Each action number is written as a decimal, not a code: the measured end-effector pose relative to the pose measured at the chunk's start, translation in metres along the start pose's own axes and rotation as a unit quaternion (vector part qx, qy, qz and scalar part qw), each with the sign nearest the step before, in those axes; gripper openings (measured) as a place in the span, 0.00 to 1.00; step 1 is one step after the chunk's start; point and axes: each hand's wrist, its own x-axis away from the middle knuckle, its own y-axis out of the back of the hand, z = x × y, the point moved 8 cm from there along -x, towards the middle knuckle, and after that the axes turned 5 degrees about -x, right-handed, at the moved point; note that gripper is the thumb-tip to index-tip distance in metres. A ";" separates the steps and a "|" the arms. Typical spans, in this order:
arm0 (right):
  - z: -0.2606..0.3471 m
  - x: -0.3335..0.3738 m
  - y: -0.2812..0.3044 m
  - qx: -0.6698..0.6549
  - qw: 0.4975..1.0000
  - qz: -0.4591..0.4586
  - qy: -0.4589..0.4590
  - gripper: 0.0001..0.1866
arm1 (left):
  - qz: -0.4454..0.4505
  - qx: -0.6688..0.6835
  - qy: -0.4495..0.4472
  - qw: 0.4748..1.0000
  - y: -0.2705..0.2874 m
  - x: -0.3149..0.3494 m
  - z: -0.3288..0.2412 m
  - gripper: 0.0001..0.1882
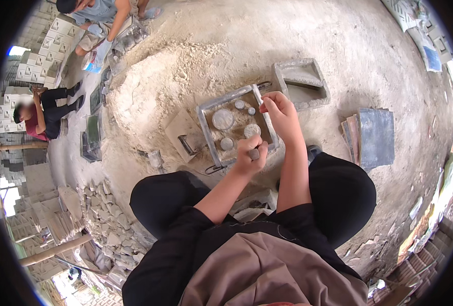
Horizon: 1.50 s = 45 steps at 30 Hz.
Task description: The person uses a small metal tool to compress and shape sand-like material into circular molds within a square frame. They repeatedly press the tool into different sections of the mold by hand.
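Before me on the floor lies a square metal frame with a wire handle at two corners. Packed, sand-coloured material fills it, with several round pale discs of different sizes, the largest disc at the left. Over the frame's near right part, my left hand is closed round a tool handle, its blunt end toward me. The tool's working end is hidden by the hand. At the frame's far right side, my right hand has fingers pinched together; what they hold, if anything, is unclear.
A rectangular grey box frame stands beyond my right hand. Flat boards lean together at the right. A heap of pale sand spreads at the far left, near a crouching co-worker. Another person sits left; rubble lies nearer.
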 end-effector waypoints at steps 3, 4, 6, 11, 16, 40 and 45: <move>-0.008 -0.004 -0.004 0.025 0.999 0.007 -0.033 0.09 | -0.010 -0.020 -0.068 0.997 0.005 0.002 -0.003 0.12; -0.008 -0.003 -0.006 0.017 0.999 0.016 -0.030 0.09 | -0.018 -0.015 -0.067 0.997 0.005 0.002 -0.003 0.12; -0.007 0.000 -0.013 -0.002 0.999 0.033 -0.025 0.09 | -0.021 0.033 -0.013 0.999 0.017 -0.003 0.003 0.12; -0.013 -0.008 -0.016 0.018 0.999 0.022 -0.023 0.09 | -0.040 0.013 0.015 0.999 0.038 0.004 0.039 0.13; -0.012 -0.003 -0.019 0.033 0.998 0.036 -0.038 0.09 | -0.079 0.084 0.045 0.992 0.058 0.006 0.024 0.13; -0.021 0.000 -0.045 0.046 0.994 0.086 -0.055 0.09 | -0.097 0.090 0.088 0.987 0.057 0.003 0.019 0.13; -0.015 -0.008 -0.036 -0.025 0.998 0.049 -0.034 0.08 | -0.060 0.004 0.011 0.998 0.034 -0.002 0.011 0.12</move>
